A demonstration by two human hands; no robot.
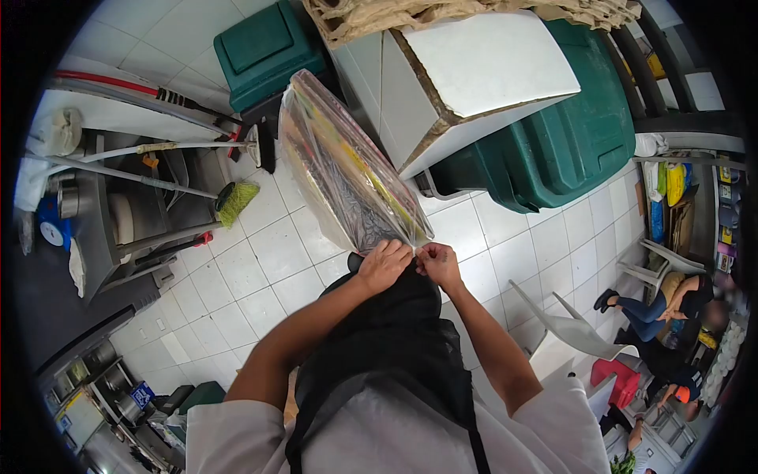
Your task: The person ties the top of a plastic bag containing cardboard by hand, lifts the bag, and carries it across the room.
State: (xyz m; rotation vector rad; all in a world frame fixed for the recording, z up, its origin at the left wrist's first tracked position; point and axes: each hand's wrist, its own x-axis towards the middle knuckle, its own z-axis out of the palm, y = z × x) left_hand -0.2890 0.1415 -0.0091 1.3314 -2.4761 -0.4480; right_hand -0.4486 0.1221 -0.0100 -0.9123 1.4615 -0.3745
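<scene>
A large clear plastic bag (347,166) with flat, colourful contents stands slanted on the tiled floor, its near end against my body. My left hand (385,266) is closed on the bag's near edge, fingers bent over the plastic. Just to its right, my right hand (437,264) pinches the bag's near right corner between thumb and fingers. The two hands are close together, in front of the black apron (387,355).
Beyond the bag are a small green bin (264,51), a white tiled block (493,63) and a large green bin (560,150). Brooms (237,204) and a metal table stand left. At right are a white chair (572,324) and seated people (663,308).
</scene>
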